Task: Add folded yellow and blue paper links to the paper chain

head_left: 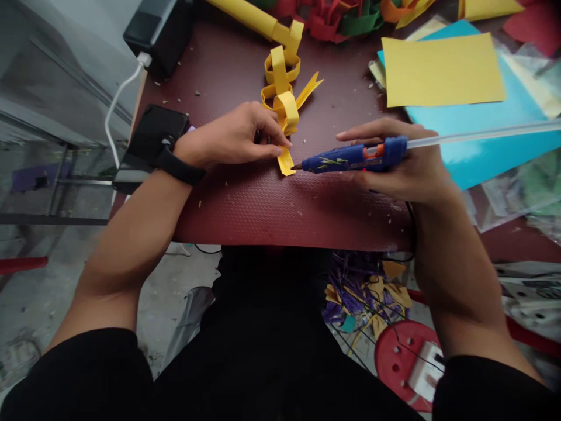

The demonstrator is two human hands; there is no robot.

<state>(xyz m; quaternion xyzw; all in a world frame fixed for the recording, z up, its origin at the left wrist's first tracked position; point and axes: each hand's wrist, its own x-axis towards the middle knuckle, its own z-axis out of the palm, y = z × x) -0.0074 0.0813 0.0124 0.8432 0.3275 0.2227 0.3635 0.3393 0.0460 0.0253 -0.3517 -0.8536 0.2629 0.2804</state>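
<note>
My right hand [394,169] is closed around a blue hot glue gun [337,159], with a long clear glue stick [482,133] sticking out of its back end. The gun's nozzle is at the lower end of a yellow paper strip [286,161]. Thumb and fingers of my left hand [254,134] pinch this strip just above that end. From the strip, a chain of yellow paper loops [280,73] runs up the table. A loose forked yellow tail [309,89] points off to the right of the loops.
Yellow paper [445,70] lies on blue sheets [482,117] at the right. Red and green paper loops [342,20] fill the back edge. A black box [158,35] with a white cable and a phone [160,131] sit at left. A red stool [405,362] and paper scraps [368,298] are below.
</note>
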